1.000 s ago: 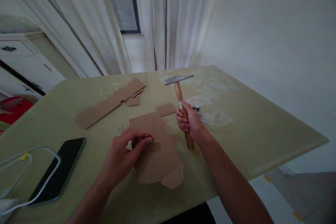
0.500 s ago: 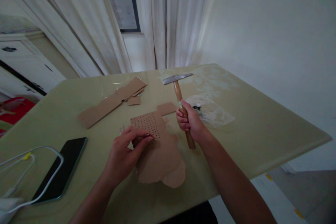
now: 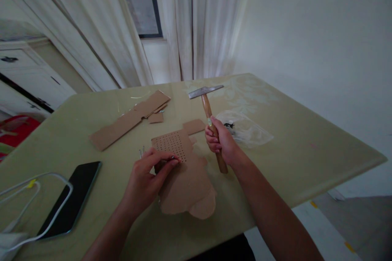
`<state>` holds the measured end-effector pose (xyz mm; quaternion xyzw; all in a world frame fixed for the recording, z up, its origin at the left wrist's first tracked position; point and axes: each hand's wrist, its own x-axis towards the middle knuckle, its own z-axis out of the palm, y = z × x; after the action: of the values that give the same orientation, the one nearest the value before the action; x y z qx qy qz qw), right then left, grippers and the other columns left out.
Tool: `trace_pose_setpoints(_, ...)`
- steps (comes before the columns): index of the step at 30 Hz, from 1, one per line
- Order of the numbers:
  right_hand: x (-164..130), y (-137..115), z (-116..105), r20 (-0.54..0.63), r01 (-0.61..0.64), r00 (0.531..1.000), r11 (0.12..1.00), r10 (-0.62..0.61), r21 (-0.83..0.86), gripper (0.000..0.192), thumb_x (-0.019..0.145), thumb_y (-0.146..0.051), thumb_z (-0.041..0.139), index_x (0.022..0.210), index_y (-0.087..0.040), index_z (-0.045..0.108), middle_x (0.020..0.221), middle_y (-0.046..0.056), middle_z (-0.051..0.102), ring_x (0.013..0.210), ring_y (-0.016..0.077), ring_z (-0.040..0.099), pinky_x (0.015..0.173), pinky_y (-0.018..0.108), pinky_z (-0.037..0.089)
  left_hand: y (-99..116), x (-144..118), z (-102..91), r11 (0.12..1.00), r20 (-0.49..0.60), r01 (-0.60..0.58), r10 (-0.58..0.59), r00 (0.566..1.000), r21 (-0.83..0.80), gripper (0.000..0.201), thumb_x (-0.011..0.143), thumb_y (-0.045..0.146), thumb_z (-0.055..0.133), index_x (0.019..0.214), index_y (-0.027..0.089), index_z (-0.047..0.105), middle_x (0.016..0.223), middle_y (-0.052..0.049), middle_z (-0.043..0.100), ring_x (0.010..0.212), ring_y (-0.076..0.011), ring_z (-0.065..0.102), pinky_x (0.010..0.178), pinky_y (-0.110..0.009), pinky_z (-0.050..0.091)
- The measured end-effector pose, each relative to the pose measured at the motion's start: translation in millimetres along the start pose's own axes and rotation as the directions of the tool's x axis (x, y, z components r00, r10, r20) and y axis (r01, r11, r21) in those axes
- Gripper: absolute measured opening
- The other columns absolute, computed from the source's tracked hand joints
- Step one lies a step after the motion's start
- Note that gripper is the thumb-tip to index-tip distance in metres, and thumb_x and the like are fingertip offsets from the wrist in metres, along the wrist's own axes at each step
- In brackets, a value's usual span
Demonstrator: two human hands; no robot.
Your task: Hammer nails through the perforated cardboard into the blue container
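My right hand (image 3: 221,140) is wrapped round the wooden handle of a hammer (image 3: 206,106), its metal head raised over the table. Thumb and forefinger of my left hand (image 3: 153,173) pinch a small nail (image 3: 173,157) against a piece of cardboard (image 3: 186,189). Rows of small dark holes or nail heads (image 3: 169,142) cover the cardboard's far part, just beyond my left fingers. Most of the nail is hidden by the fingertips. A few loose nails (image 3: 141,152) show behind my left knuckles.
On the table (image 3: 306,151) lie long cardboard strips (image 3: 128,124), a small cardboard piece (image 3: 194,126) and a clear plastic bag (image 3: 251,130) with something dark in it. A dark phone or tablet (image 3: 76,195) with a white cable (image 3: 58,177) lies at left.
Almost nothing differs. Both hands, the hammer and the cardboard stay in place; the view has shifted very slightly.
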<state>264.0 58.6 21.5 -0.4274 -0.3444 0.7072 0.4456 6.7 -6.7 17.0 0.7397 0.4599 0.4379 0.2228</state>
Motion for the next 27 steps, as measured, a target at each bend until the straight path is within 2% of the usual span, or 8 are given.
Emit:
trace_pose_setpoints(6, 0.2, -0.9, 0.5, -0.017, -0.01, 1.0, 1.0, 0.01, -0.006, 0.064, 0.099, -0.077, 0.053, 0.065, -0.025, 0.04, 0.048, -0.013, 0.025, 0.036, 0.0047, 0.012, 0.03, 0.016, 0.015, -0.3, -1.1, 0.4, 1.0, -0.007, -0.023, 0.023, 1.0, 0.004, 0.008, 0.096, 0.025, 0.077, 0.096, 0.028, 0.084, 0.081, 0.002, 0.074, 0.069, -0.0125, 0.064, 0.066, -0.021, 0.051)
trace_pose_setpoints(27, 1.4, -0.9, 2.2, -0.034, -0.036, 0.999, 0.999, 0.035, -0.024, 0.062, 0.103, -0.074, 0.049, 0.065, -0.025, 0.04, 0.048, -0.013, 0.026, 0.037, 0.005, 0.012, 0.03, 0.016, 0.014, -3.4, -2.2, 0.4, 0.998, 0.027, -0.059, 0.058, 0.998, 0.022, 0.009, 0.099, 0.026, 0.077, 0.101, 0.03, 0.085, 0.085, 0.003, 0.079, 0.07, -0.013, 0.064, 0.066, -0.022, 0.05)
